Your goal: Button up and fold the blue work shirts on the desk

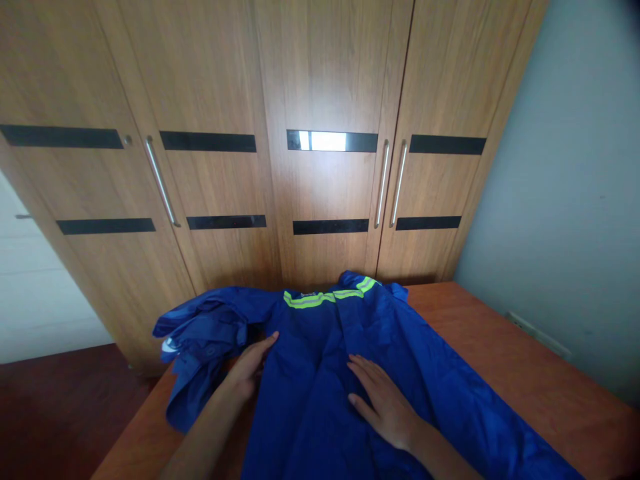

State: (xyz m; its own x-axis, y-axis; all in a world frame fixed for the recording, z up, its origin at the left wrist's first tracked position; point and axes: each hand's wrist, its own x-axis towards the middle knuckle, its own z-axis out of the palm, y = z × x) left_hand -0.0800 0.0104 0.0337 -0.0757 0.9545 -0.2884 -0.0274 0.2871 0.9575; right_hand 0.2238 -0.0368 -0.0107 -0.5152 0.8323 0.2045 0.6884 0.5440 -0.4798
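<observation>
A blue work jacket (305,373) with a yellow-green and silver reflective stripe across its upper part lies spread on the orange-brown wooden tabletop (465,327). At its left edge is my left hand (250,367), closed on the cloth; some of its fingers are hidden. My right hand (383,403) rests flat on the jacket's middle, fingers stretched out. One long sleeve (480,400) runs down to the lower right. To the left of my left hand lies bunched blue cloth (205,353), with a small white patch showing at its side.
Behind the tabletop stands a wooden wardrobe (330,193) with black strips and metal handles. A pale wall (565,220) with a socket strip (537,333) borders the right side. Dark reddish floor (60,407) shows beyond the left edge.
</observation>
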